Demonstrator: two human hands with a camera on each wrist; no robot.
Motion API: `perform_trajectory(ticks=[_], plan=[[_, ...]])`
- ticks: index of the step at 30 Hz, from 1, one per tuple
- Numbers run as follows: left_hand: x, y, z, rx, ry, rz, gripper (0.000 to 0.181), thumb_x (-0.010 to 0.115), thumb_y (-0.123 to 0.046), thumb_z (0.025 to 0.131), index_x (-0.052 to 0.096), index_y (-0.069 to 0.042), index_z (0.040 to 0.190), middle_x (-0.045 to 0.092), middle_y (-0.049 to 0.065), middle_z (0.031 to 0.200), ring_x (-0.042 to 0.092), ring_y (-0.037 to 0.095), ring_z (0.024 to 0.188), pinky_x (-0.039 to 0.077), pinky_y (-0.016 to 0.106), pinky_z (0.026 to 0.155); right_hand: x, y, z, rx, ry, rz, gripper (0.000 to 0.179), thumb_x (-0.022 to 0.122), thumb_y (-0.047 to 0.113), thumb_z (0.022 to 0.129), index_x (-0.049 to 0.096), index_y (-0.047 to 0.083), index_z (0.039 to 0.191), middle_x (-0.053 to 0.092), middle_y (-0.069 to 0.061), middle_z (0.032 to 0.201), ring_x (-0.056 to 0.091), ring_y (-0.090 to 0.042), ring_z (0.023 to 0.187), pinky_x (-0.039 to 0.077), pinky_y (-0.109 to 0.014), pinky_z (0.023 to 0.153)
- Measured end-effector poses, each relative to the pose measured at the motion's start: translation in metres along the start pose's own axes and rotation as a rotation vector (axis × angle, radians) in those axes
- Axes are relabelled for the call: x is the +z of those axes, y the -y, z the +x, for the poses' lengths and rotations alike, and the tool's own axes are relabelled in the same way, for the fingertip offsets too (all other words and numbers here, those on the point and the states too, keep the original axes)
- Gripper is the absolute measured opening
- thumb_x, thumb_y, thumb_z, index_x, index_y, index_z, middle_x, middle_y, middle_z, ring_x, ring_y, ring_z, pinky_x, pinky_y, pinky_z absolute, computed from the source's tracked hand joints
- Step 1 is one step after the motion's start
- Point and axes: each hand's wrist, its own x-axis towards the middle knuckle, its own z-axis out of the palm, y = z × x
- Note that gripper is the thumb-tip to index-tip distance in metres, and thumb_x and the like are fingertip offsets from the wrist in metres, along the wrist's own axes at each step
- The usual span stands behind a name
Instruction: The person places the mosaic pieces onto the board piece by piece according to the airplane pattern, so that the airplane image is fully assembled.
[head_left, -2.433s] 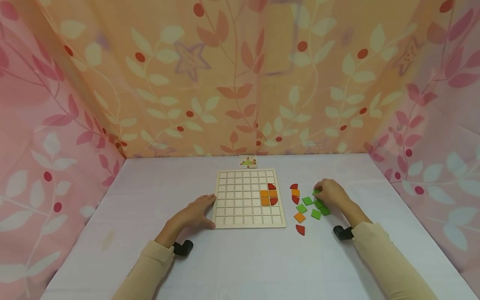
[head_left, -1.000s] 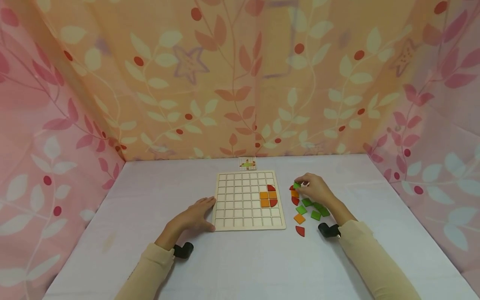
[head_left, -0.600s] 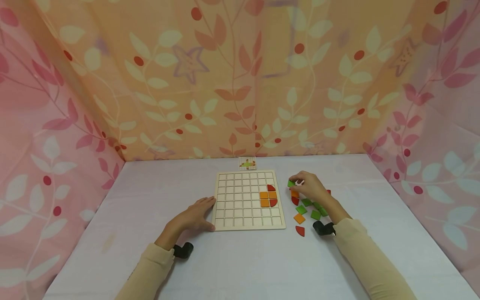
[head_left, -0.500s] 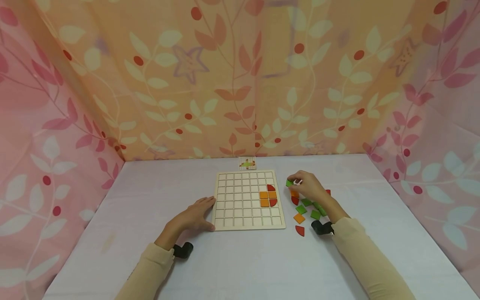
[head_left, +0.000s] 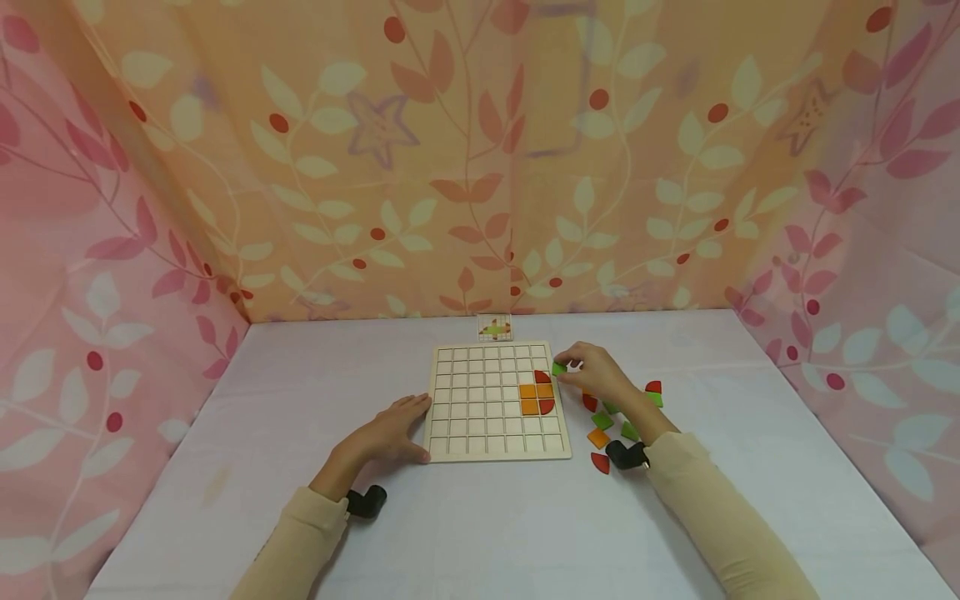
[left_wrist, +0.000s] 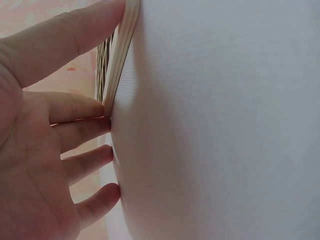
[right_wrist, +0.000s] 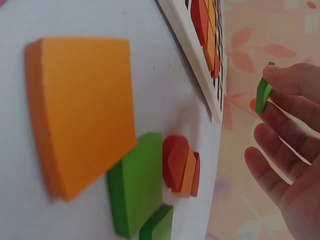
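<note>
A pale wooden grid board (head_left: 480, 417) lies mid-table. Three orange squares (head_left: 529, 406) and two red quarter-circle tiles (head_left: 542, 377) fill cells near its right side. My left hand (head_left: 387, 429) rests against the board's left edge, thumb and fingertips touching its rim, as the left wrist view also shows. My right hand (head_left: 600, 375) pinches a green square tile (head_left: 558, 368) between thumb and fingertips, just off the board's upper right edge. In the right wrist view that green tile (right_wrist: 263, 92) is held clear of the table.
Loose green, orange and red tiles lie right of the board, among them an orange square (head_left: 598, 438) and a red quarter-circle (head_left: 600, 462); my right forearm partly hides others. A small pattern card (head_left: 495, 327) sits behind the board. Patterned cloth (head_left: 480, 167) encloses the white table.
My right hand has picked the green tile from the loose pieces and carried it left to the board's edge. The left hand has stayed at the board's left side.
</note>
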Motion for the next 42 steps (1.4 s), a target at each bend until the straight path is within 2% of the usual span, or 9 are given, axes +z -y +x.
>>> perform_trajectory(ticks=[10, 19, 26, 36, 42], plan=[[0.000, 0.001, 0.001, 0.017, -0.002, 0.018, 0.095, 0.084, -0.024, 0.075, 0.031, -0.004, 0.152, 0.027, 0.012, 0.161, 0.019, 0.036, 0.150, 0.021, 0.060, 0.117, 0.013, 0.012, 0.008, -0.062, 0.017, -0.021, 0.028, 0.075, 0.012, 0.082, 0.073, 0.001, 0.108, 0.068, -0.010, 0.098, 0.058, -0.025, 0.090, 0.050, -0.035, 0.078], [0.001, 0.001, 0.000, 0.028, -0.004, 0.015, 0.094, 0.083, -0.023, 0.075, 0.031, -0.002, 0.151, 0.028, 0.013, 0.160, 0.020, 0.037, 0.149, 0.022, 0.059, 0.117, 0.025, 0.027, 0.020, -0.120, 0.071, -0.094, 0.027, 0.076, 0.015, 0.083, 0.073, 0.003, 0.107, 0.069, -0.008, 0.099, 0.059, -0.023, 0.090, 0.052, -0.037, 0.082], [0.001, -0.001, -0.002, 0.020, 0.001, 0.015, 0.094, 0.083, -0.023, 0.075, 0.031, -0.003, 0.152, 0.027, 0.013, 0.161, 0.019, 0.037, 0.150, 0.021, 0.060, 0.117, 0.037, 0.032, 0.027, -0.117, 0.130, -0.113, 0.027, 0.074, 0.014, 0.084, 0.073, 0.003, 0.108, 0.068, -0.006, 0.095, 0.056, -0.018, 0.083, 0.049, -0.031, 0.076], [0.001, 0.000, 0.000, 0.015, -0.005, 0.029, 0.095, 0.083, -0.024, 0.075, 0.031, -0.004, 0.152, 0.028, 0.011, 0.161, 0.019, 0.036, 0.150, 0.022, 0.060, 0.117, 0.050, 0.038, 0.031, -0.145, 0.183, -0.174, 0.027, 0.075, 0.014, 0.081, 0.075, 0.005, 0.107, 0.069, -0.004, 0.101, 0.056, -0.017, 0.090, 0.051, -0.036, 0.086], [0.001, 0.000, 0.000, 0.022, -0.009, 0.027, 0.095, 0.083, -0.023, 0.075, 0.032, -0.003, 0.151, 0.029, 0.012, 0.160, 0.020, 0.037, 0.149, 0.022, 0.061, 0.117, 0.057, 0.042, 0.033, -0.189, 0.205, -0.239, 0.025, 0.075, 0.015, 0.082, 0.075, 0.006, 0.105, 0.069, -0.005, 0.099, 0.057, -0.018, 0.091, 0.050, -0.035, 0.083]])
